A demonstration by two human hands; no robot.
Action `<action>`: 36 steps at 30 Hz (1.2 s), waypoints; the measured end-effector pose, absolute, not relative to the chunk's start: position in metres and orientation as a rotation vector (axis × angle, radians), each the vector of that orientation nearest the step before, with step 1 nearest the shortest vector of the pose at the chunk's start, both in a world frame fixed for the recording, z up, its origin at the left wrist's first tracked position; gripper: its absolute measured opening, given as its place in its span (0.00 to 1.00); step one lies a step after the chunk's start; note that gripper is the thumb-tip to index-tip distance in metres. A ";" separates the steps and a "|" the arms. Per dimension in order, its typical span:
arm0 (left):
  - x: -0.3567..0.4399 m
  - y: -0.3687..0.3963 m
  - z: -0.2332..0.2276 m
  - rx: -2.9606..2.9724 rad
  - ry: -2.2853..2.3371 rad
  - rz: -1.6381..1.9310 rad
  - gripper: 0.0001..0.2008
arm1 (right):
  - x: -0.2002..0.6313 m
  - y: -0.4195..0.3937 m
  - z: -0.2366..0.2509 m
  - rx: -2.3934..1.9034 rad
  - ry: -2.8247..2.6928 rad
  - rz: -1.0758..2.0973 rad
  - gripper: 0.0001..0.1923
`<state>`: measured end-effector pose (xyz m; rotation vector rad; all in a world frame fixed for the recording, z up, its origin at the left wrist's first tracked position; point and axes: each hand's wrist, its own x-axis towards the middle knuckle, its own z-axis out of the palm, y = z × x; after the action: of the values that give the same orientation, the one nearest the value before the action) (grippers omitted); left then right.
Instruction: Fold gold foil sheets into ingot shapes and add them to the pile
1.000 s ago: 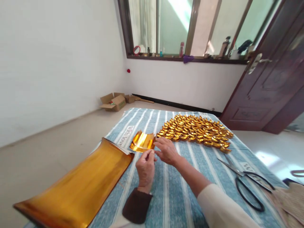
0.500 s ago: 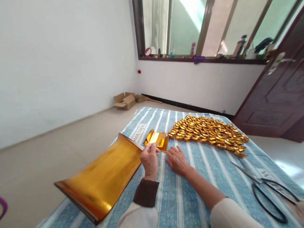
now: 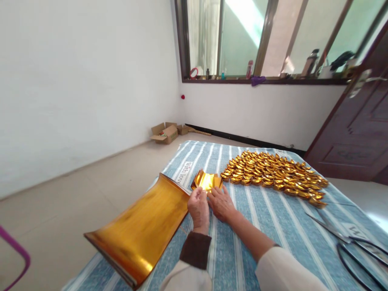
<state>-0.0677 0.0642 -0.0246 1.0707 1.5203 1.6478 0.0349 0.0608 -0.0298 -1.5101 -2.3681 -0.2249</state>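
a: left hand [image 3: 199,207] is pinching the near left edge of the small gold foil sheet [image 3: 207,180], thumb over fingers. right hand [image 3: 222,202] sits just beside it, fingers closed lightly on the sheet's near right edge. can't tell how hard the right one grips, fingertips are partly hidden by the foil.

b: where's the sheet exactly?

a: on the blue striped cloth [image 3: 266,226], between the big stack of gold foil paper [image 3: 145,228] on my left and the spread of folded gold ingots [image 3: 273,173] on my right. it's curled up at both sides, not lying flat. far edge rests on the cloth, near edge is lifted a bit by both hands.

b: why two hands on one edge?

a: my read: the foil is thin and springy, so holding both near corners keeps it square and stops it rolling. stack is touching or nearly touching the left hand, within easy reach. ingots are laid out in rows well clear of the working spot, i'd guess so they don't get crushed.

b: arm pose?

a: both forearms come in from the bottom of the view and converge on the sheet. left wrist is straight, back of hand up, dark cuff [image 3: 195,250] showing. right forearm angles in from lower right, pale sleeve [image 3: 287,273] pushed up, palm down, wrist low on the cloth.

b: anything else close?

a: scissors [image 3: 354,246] on the cloth, far right, well apart from both hands.
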 end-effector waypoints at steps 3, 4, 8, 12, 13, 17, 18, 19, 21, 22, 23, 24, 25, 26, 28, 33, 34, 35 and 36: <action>-0.067 0.065 -0.030 1.109 1.558 1.654 0.14 | 0.035 0.052 -0.037 -1.516 -2.366 -0.248 0.11; -0.066 0.065 -0.030 1.123 1.569 1.656 0.14 | 0.036 0.050 -0.038 -1.509 -2.373 -0.256 0.11; -0.066 0.065 -0.029 1.163 1.599 1.672 0.15 | 0.040 0.040 -0.037 -1.472 -2.396 -0.278 0.09; -0.068 0.065 -0.026 1.203 1.613 1.686 0.16 | 0.050 0.023 -0.039 -1.457 -2.397 -0.286 0.08; -0.068 0.064 -0.024 1.218 1.619 1.687 0.16 | 0.054 0.017 -0.041 -1.454 -2.399 -0.285 0.08; -0.069 0.061 -0.017 1.316 1.653 1.670 0.17 | 0.075 -0.011 -0.048 -1.407 -2.382 -0.273 0.10; -0.069 0.060 -0.016 1.350 1.659 1.653 0.17 | 0.081 -0.019 -0.050 -1.389 -2.356 -0.274 0.11; -0.069 0.059 -0.015 1.387 1.664 1.629 0.17 | 0.088 -0.026 -0.051 -1.369 -2.346 -0.272 0.13; -0.067 0.057 -0.013 1.470 1.665 1.547 0.15 | 0.101 -0.041 -0.052 -1.345 -2.316 -0.263 0.13; -0.066 0.056 -0.013 1.516 1.658 1.489 0.13 | 0.107 -0.049 -0.052 -1.339 -2.298 -0.256 0.13; -0.064 0.056 -0.013 1.562 1.644 1.421 0.10 | 0.112 -0.055 -0.051 -1.340 -2.283 -0.242 0.13; -0.062 0.054 -0.014 1.607 1.623 1.349 0.08 | 0.117 -0.061 -0.050 -1.344 -2.271 -0.226 0.13; -0.060 0.053 -0.014 1.649 1.598 1.278 0.06 | 0.121 -0.067 -0.048 -1.351 -2.256 -0.208 0.12; -0.057 0.052 -0.015 1.687 1.569 1.210 0.05 | 0.125 -0.071 -0.047 -1.356 -2.241 -0.188 0.11; -0.052 0.049 -0.015 1.745 1.508 1.091 0.06 | 0.131 -0.076 -0.044 -1.351 -2.196 -0.137 0.10; -0.046 0.045 -0.012 1.795 1.403 0.885 0.17 | 0.147 -0.067 -0.036 -1.618 -1.853 0.060 0.14; -0.046 0.045 -0.011 1.796 1.396 0.864 0.19 | 0.150 -0.062 -0.033 -1.774 -1.739 0.126 0.15; -0.046 0.045 -0.010 1.797 1.394 0.848 0.21 | 0.153 -0.056 -0.031 -1.942 -1.632 0.230 0.15; -0.046 0.046 -0.009 1.798 1.395 0.837 0.22 | 0.155 -0.050 -0.028 -2.065 -1.547 0.358 0.16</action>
<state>-0.0461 0.0458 -0.0088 1.7977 1.3954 0.8374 0.1553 -0.0497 -0.0277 -2.0651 -1.5471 0.3580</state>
